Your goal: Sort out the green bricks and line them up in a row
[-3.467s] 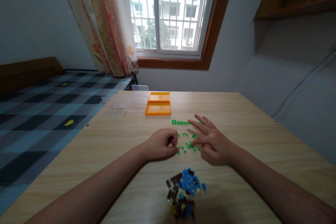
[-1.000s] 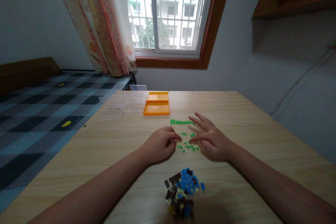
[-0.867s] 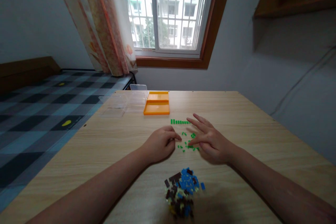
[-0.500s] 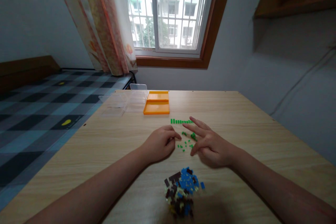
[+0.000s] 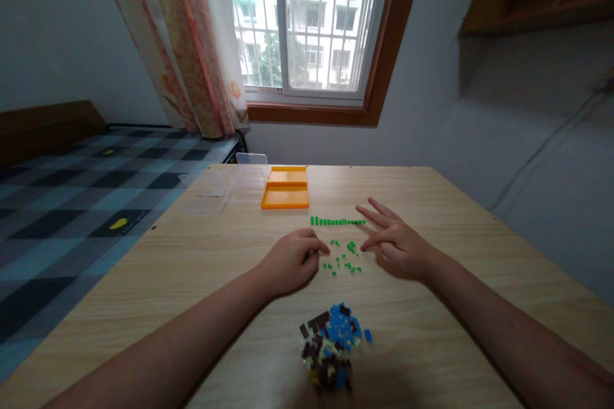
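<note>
Small loose green building bricks (image 5: 347,257) lie scattered on the table between my hands. Just beyond them runs a neat row of green bricks (image 5: 330,222), larger at its left end. My left hand (image 5: 292,260) rests on the table left of the loose bricks, index finger stretched toward them and the other fingers bent under; nothing shows in it. To the right, my right hand (image 5: 398,246) is open, its upper fingers spread and its index fingertip down beside a small cluster of green bricks. No brick is visible in its grasp.
Nearer to me is a mixed heap of blue, dark brown and pale bricks (image 5: 330,342). Orange trays (image 5: 285,197) and clear plastic boxes (image 5: 211,195) stand at the table's far left. A bed (image 5: 119,204) adjoins the left side; a window (image 5: 316,25) is ahead.
My right hand has shifted right and away from me, uncovering the right end of the green row and more loose bricks. My left hand has stayed nearly still.
</note>
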The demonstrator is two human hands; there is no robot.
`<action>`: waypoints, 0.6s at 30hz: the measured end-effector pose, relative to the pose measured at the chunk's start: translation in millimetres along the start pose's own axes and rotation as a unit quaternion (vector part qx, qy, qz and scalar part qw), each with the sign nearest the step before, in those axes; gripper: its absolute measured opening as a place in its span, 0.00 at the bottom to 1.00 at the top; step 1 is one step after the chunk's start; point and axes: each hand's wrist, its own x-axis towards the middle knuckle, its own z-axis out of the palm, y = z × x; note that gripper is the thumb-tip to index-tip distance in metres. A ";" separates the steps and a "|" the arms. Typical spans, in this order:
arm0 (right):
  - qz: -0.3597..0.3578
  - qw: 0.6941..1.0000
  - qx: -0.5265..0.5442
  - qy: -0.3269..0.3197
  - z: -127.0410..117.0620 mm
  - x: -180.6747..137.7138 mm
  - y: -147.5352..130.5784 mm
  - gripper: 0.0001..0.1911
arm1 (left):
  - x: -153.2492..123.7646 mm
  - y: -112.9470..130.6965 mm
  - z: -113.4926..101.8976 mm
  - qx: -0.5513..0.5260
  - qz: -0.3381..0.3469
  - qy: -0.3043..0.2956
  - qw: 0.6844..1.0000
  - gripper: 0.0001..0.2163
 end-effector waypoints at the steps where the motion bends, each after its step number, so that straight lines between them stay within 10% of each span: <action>1: -0.001 1.000 -0.005 0.010 1.1 -0.2 0.5 0.24 | -0.1 0.1 0.0 0.001 0.000 -0.001 1.000 0.15; 18: -0.056 0.995 0.074 -0.034 2.8 2.8 -17.8 0.22 | -0.6 1.5 -0.8 0.002 -0.002 -0.004 1.000 0.15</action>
